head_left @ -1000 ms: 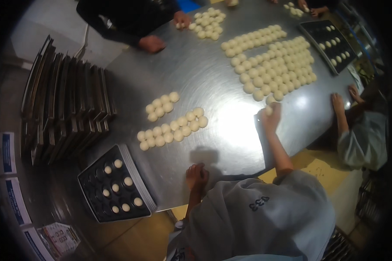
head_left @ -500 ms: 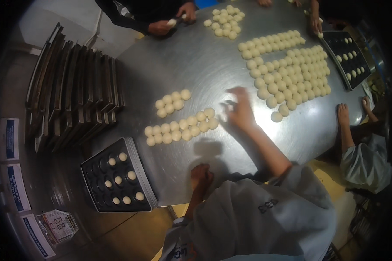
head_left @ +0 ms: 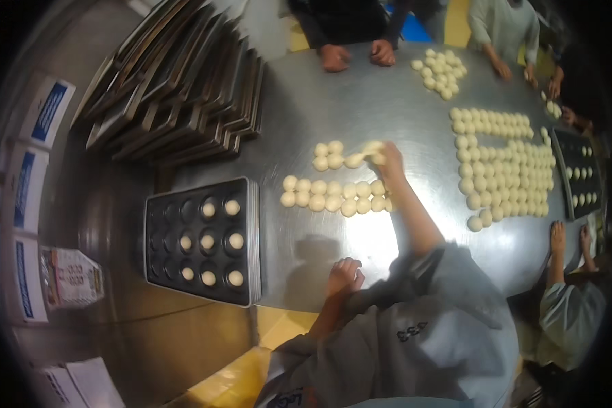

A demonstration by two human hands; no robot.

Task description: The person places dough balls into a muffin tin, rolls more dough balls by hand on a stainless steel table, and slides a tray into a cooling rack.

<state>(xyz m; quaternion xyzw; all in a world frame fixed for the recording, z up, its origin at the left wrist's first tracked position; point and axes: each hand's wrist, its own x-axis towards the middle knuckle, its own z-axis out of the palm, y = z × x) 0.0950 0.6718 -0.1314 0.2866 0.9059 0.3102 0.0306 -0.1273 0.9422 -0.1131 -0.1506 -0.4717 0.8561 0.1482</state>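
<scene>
My right hand point(head_left: 389, 163) is at the right end of a short double row of pale dough balls point(head_left: 328, 156). Its fingers are blurred but appear to close on a dough ball point(head_left: 374, 149), which is smeared by motion. Just in front lies a longer double row of dough balls point(head_left: 333, 202), passing partly behind my right forearm. My left hand point(head_left: 345, 275) is near the table's front edge, fingers curled in, with nothing visible in them.
Left, a stack of dark moulded trays point(head_left: 175, 228) holds several dough balls in its cups; tall metal pans point(head_left: 183, 81) stand behind. A large block of dough balls point(head_left: 503, 173), a loose pile point(head_left: 442, 71) and another tray point(head_left: 578, 153) lie right. Co-workers' hands point(head_left: 335, 58) surround the metal table.
The view has swung, shifting the table contents rightward. My right hand has gone from open space right of the rows to the short row's end. The co-worker opposite no longer holds dough.
</scene>
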